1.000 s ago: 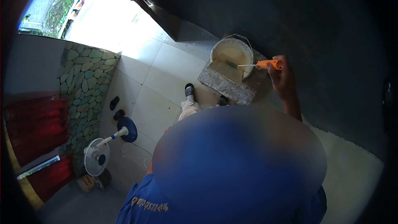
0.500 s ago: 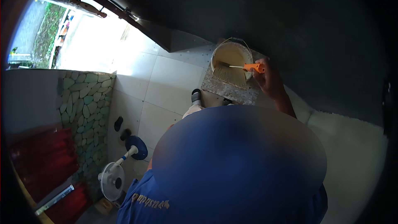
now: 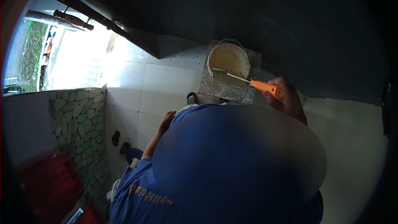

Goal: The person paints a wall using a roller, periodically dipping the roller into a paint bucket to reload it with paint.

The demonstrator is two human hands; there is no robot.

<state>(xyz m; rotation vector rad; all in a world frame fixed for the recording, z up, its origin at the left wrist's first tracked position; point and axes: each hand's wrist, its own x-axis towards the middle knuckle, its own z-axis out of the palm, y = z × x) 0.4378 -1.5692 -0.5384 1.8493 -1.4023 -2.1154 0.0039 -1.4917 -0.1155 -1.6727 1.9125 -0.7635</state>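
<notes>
My right hand [image 3: 286,97] is closed around the orange handle of a paint roller [image 3: 265,87]. The roller's metal rod runs left to its head, which lies at the near edge of a white bucket [image 3: 210,58] by a slatted grid [image 3: 232,80]. Pale cream paint [image 3: 228,59] fills the bucket's inside. Beneath the bucket is a paint-splattered board [image 3: 207,88]. My left hand [image 3: 168,117] hangs beside my left leg, away from the bucket; its fingers are too small and dim to make out.
A dark wall [image 3: 315,49] rises beyond the bucket. Left are an open doorway [image 3: 78,54], a pebble-patterned wall [image 3: 81,124], loose slippers [image 3: 116,138], a partly hidden fan [image 3: 112,188] and a red surface [image 3: 52,180]. Tiles [image 3: 166,83] cover the floor.
My right hand and the roller handle have moved right and down, away from the bucket. My left hand has come into view. The camera view has shifted, hiding most of the fan.
</notes>
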